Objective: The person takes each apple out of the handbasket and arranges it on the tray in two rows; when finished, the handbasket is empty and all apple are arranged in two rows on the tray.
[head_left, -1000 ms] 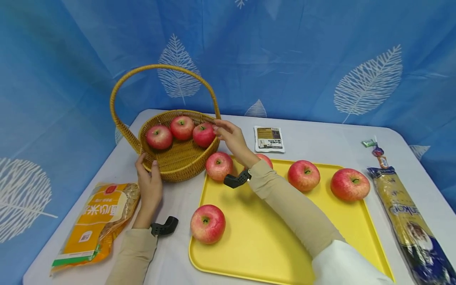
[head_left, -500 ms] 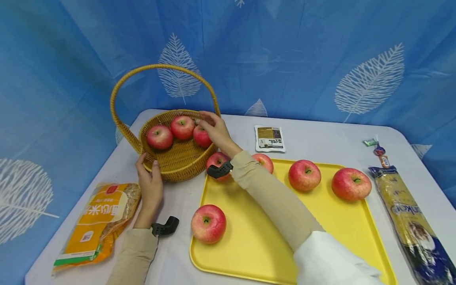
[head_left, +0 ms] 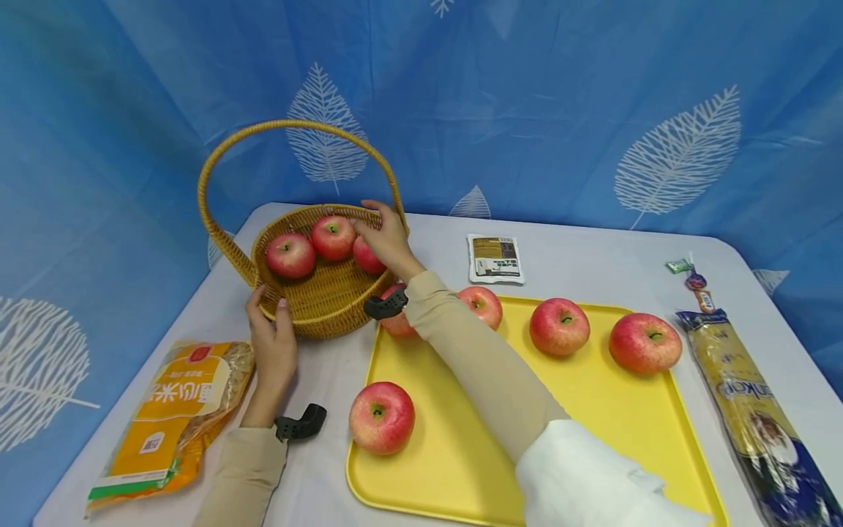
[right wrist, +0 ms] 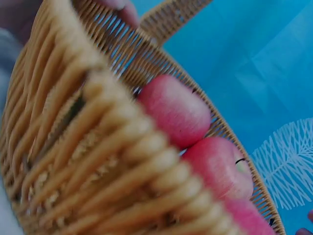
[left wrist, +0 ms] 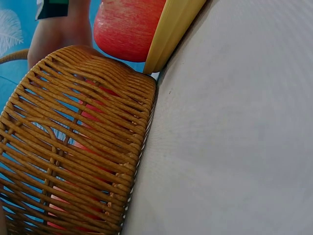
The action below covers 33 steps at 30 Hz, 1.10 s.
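A brown wicker basket point(head_left: 339, 315) with a tall arched handle point(head_left: 294, 123) stands at the back left. Inside lie three red apples: a left apple point(head_left: 290, 256), a middle apple point(head_left: 332, 238) and a right apple point(head_left: 366, 258). My left hand point(head_left: 273, 351) holds the basket's front left rim, with a fingertip over the edge in the right wrist view. Over the right apple reaches my right hand point(head_left: 390, 241), fingers spread toward the back rim and partly covering that apple. In the right wrist view, its fingertips point(right wrist: 310, 216) show at the edge, apart from the apples.
A yellow tray point(head_left: 448, 468) with several apples, including a front apple point(head_left: 382, 418), lies right of the basket. An orange food bag point(head_left: 171, 417) is at left, a white packet point(head_left: 495, 258) behind the tray, a long pasta bag point(head_left: 757, 410) and small candies point(head_left: 696, 281) at right.
My right hand has moved left, from beside the right apple to over it, its forearm following. The left hand keeps its hold on the rim. The apples stay where they were.
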{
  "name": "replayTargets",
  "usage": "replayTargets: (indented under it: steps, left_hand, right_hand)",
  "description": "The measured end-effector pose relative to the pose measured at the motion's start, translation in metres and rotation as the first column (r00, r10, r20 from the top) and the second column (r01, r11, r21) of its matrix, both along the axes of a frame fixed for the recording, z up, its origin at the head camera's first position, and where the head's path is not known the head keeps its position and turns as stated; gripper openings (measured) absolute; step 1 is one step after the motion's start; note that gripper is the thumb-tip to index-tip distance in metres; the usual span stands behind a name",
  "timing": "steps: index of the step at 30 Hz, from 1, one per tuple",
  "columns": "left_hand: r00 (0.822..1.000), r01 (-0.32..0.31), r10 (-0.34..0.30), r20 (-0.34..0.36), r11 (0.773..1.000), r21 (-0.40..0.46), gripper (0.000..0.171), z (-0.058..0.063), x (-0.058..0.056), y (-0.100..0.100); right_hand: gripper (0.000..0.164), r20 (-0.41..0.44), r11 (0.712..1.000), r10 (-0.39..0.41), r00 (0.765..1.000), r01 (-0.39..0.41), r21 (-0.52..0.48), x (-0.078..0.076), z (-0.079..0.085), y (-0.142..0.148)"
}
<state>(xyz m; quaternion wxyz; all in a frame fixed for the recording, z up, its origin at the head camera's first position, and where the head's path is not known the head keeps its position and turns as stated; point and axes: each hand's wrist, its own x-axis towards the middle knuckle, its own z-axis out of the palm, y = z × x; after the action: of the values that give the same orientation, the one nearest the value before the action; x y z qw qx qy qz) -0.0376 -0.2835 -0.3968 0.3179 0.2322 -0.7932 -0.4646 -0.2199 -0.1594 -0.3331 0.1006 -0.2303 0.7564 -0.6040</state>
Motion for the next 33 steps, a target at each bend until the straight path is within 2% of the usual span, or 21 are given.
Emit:
replayTargets:
  steps: [3, 6, 8, 11, 13, 15, 17, 24, 33]
  left_hand:
    - [1.000, -0.002, 0.002, -0.001, 1.000, -0.009, 0.049, 0.000, 0.001, 0.001]
    - [1.000, -0.001, 0.001, -0.001, 1.000, -0.016, 0.049, 0.000, 0.001, 0.001]
    - [1.000, 0.001, -0.001, 0.000, 1.000, -0.018, 0.049, 0.001, 0.002, 0.000]
    - [1.000, 0.003, -0.003, 0.002, 1.000, -0.012, 0.050, 0.002, 0.001, 0.000]
    - [1.000, 0.001, -0.001, 0.001, 1.000, -0.009, 0.050, 0.002, 0.001, 0.001]
    - [1.000, 0.000, 0.000, -0.003, 1.000, -0.008, 0.050, 0.002, 0.001, 0.001]
    - [1.000, 0.003, -0.003, -0.006, 1.000, -0.009, 0.050, 0.002, 0.000, 0.002]
    - [1.000, 0.005, -0.005, -0.001, 1.000, -0.016, 0.050, 0.002, 0.000, 0.003]
    - [1.000, -0.002, 0.002, -0.004, 1.000, -0.017, 0.050, 0.003, 0.002, 0.002]
  right_hand:
    - [0.058, -0.009, 0.994, 0.040, 0.999, -0.039, 0.099, 0.001, 0.000, 0.001]
    - [0.067, -0.006, 0.977, 0.086, 0.996, -0.084, 0.196, 0.001, 0.001, 0.003]
    - [0.070, -0.023, 0.955, 0.103, 0.994, -0.092, 0.280, 0.002, 0.002, 0.003]
    - [0.073, -0.136, 0.894, 0.130, 0.982, -0.057, 0.444, 0.003, 0.001, 0.001]
    - [0.074, -0.230, 0.834, 0.153, 0.961, 0.000, 0.552, 0.005, -0.001, 0.000]
    - [0.075, -0.303, 0.788, 0.169, 0.938, 0.056, 0.613, 0.007, -0.004, -0.002]
    - [0.077, -0.340, 0.760, 0.170, 0.925, 0.097, 0.643, 0.009, -0.006, -0.003]
    - [0.083, -0.379, 0.704, 0.152, 0.913, 0.169, 0.690, 0.013, -0.008, -0.006]
    - [0.090, -0.407, 0.688, 0.172, 0.897, 0.187, 0.701, 0.014, -0.006, -0.008]
